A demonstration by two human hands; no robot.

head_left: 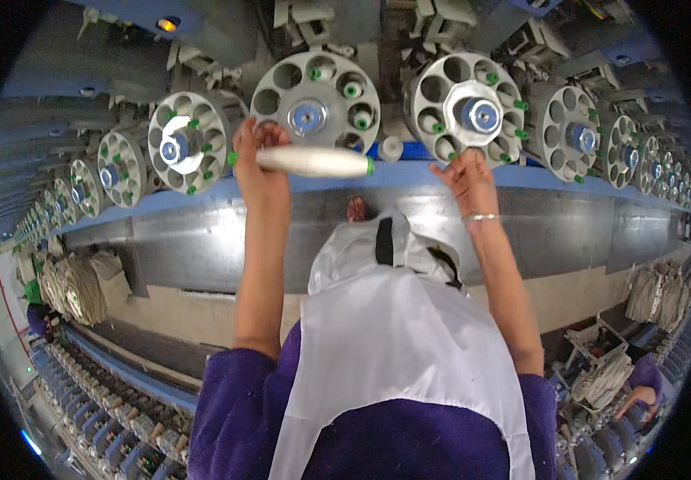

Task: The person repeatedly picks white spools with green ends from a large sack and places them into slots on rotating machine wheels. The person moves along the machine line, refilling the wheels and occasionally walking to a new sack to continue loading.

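My left hand (265, 156) is closed around one end of a bobbin of white yarn (321, 162). The bobbin lies sideways, and its green tip points right. Just behind it stands a round grey magazine (264, 82) with holes, some with green-tipped bobbins in them. My right hand (469, 180) is at the lower edge of another round magazine (429, 84), thumb and bent fingers apart, with nothing visible in them. A bobbin (444, 149) sits in a hole close to its fingertips. Whether the fingers touch that magazine, I cannot tell.
More round magazines (119, 144) run along the machine to both sides. A blue rail (409, 176) passes beneath them. Stacked pale cloth (77, 288) stands at left. A cart (601, 352) and another person (645, 384) are at lower right. Another machine row (113, 416) lies at lower left.
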